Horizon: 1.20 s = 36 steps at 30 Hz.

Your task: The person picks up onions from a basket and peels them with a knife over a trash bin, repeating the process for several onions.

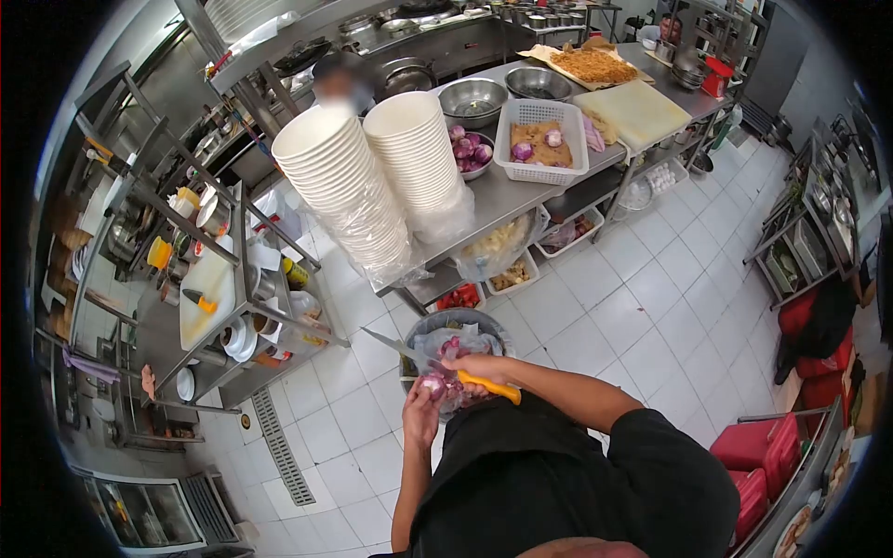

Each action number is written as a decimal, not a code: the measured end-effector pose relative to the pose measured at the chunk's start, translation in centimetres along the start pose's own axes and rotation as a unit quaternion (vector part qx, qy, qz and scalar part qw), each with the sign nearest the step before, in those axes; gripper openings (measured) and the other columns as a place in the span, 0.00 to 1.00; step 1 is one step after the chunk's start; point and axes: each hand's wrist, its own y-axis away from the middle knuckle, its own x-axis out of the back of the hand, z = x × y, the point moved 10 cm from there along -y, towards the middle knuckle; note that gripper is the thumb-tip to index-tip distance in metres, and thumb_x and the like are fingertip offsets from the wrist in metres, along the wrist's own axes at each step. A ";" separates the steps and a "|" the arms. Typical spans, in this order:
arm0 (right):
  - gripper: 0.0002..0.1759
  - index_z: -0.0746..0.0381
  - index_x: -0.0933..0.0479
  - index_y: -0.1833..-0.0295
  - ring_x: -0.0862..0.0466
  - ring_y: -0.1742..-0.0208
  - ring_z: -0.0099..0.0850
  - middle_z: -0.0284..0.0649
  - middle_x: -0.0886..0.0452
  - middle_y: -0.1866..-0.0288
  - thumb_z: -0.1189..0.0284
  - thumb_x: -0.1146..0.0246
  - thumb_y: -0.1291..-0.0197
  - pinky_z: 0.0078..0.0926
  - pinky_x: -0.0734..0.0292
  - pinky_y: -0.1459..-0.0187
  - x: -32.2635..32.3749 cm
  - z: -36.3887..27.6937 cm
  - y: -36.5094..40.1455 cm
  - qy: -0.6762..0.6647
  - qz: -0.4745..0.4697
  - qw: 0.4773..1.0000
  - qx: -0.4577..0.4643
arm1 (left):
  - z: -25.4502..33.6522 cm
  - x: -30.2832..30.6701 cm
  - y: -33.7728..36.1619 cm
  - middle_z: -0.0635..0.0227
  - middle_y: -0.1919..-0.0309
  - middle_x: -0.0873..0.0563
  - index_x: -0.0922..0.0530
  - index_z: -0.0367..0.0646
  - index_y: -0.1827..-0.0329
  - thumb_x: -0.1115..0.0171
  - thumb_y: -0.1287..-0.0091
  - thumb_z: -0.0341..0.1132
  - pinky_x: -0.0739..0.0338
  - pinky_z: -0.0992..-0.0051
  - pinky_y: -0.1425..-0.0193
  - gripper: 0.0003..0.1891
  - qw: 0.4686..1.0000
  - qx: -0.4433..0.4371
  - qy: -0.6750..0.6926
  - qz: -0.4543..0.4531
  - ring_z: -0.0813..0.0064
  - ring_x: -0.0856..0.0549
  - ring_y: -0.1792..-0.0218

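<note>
A small red onion point(433, 383) is pinched in the curled fingers of the left hand point(420, 409), directly above a bag-lined bin point(419, 327). A yellow-handled knife point(409, 352) is gripped by the closed fingers of the right hand point(474, 369), just beside them. The onion is judged light and firm, with loose papery skin that may slip, so it is best held around its sides; no writing can be read.

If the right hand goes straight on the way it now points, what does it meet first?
Most likely the onion in the left hand, just ahead of the right hand holding the knife; depth is hard to judge.
</note>
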 end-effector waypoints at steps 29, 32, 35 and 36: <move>0.33 0.57 0.29 0.72 0.34 0.88 0.23 0.33 0.31 0.84 0.38 0.50 0.31 0.24 0.42 0.85 0.6 5.2 -4.4 0.044 0.034 0.998 -0.024 | -5.1 2.8 -0.3 0.68 0.51 0.18 0.26 0.44 0.42 0.41 0.27 0.37 0.24 0.63 0.41 0.13 0.994 0.065 0.021 0.083 0.68 0.19 0.48; 0.32 0.57 0.28 0.71 0.33 0.88 0.23 0.34 0.30 0.84 0.39 0.50 0.31 0.23 0.42 0.86 0.2 4.3 -4.0 0.030 0.029 0.999 -0.026 | -4.4 3.6 -0.4 0.66 0.50 0.18 0.27 0.41 0.43 0.42 0.27 0.36 0.23 0.61 0.40 0.14 0.995 0.034 0.026 0.084 0.67 0.19 0.48; 0.32 0.58 0.29 0.70 0.32 0.87 0.24 0.34 0.30 0.83 0.38 0.49 0.32 0.26 0.39 0.85 -0.2 4.3 -4.8 0.031 0.006 0.999 -0.035 | -4.1 3.9 -0.1 0.65 0.50 0.17 0.24 0.43 0.45 0.41 0.28 0.39 0.25 0.61 0.37 0.14 0.996 0.049 0.032 0.061 0.65 0.19 0.46; 0.32 0.58 0.29 0.69 0.32 0.86 0.25 0.33 0.30 0.82 0.38 0.49 0.33 0.27 0.38 0.85 -0.6 4.2 -5.0 0.036 -0.003 0.999 -0.034 | -3.8 3.6 0.1 0.65 0.51 0.16 0.23 0.44 0.46 0.41 0.29 0.41 0.26 0.62 0.36 0.14 0.997 0.050 0.033 0.049 0.65 0.19 0.46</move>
